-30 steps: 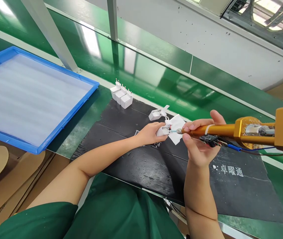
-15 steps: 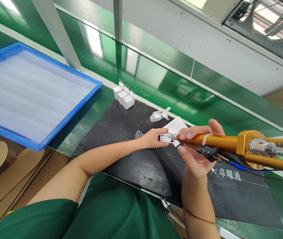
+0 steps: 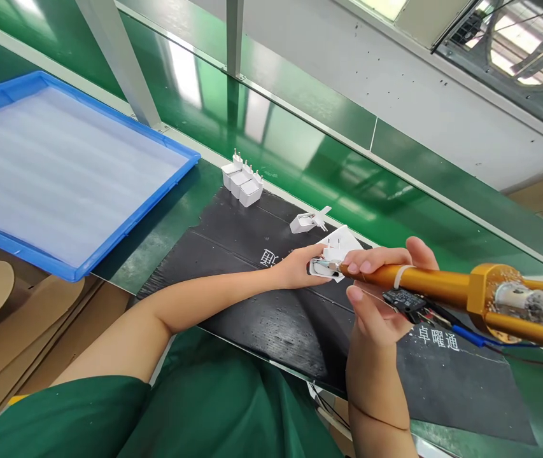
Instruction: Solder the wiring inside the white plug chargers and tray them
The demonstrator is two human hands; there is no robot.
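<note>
My left hand (image 3: 297,267) is closed on an opened white plug charger (image 3: 321,267), holding its open side to the right. The charger's two-pin cover (image 3: 334,250) is folded away from the housing. My right hand (image 3: 383,292) grips a gold-coloured pen-like tool (image 3: 424,275) with a small black lever switch and wires. The tool's metal tip is at the charger's opening; whether it touches the inside I cannot tell. Beyond my hands, another opened charger (image 3: 303,222) lies on the black mat (image 3: 252,312).
Three white plug chargers (image 3: 251,193) stand in a row, pins up, at the mat's far left corner. A blue tray (image 3: 137,219) with a whitish sheet is at left. Cardboard (image 3: 46,308) is below it. A grey post (image 3: 118,63) rises behind.
The tool has tilted slightly, its rear end sitting lower in view. The charger in my left hand has turned a little. Both hands keep their hold; the view has shifted slightly.
</note>
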